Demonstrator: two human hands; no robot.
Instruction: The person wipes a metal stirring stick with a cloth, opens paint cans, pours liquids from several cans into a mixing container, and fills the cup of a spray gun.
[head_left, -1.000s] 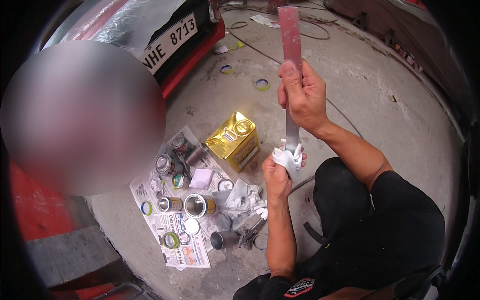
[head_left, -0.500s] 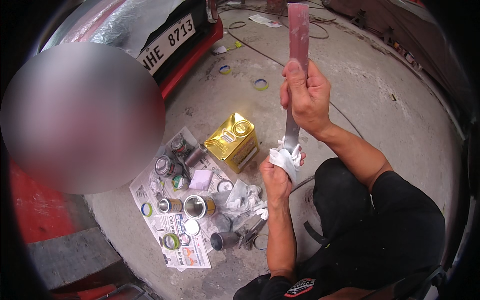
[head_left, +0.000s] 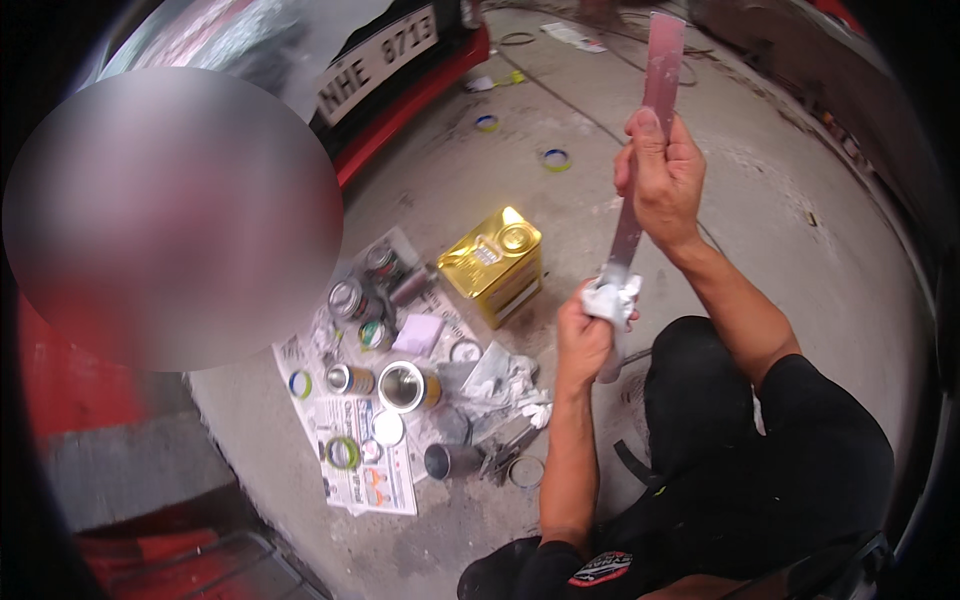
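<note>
In the head view, the long flat strip is slanting at two o'clock from the middle, its reddish top end pointing between twelve and one. The right hand is holding it above its midpoint; this grip is standing closed, the thumb lying along the near face and the fingers bending round the edge. The left hand is sitting lower, at about seven o'clock from the right hand. Its grip is also standing closed, pinching a white rag around the strip's lower part. Something grey is showing below the rag, too blurred to tell.

At ten o'clock from the left hand, a gold can is standing on the concrete floor. Between eight and nine, newspaper is carrying an open tin and a lilac pad. A dark cup is lying between seven and eight. At nine o'clock from the right hand, a tape roll is resting on the floor.
</note>
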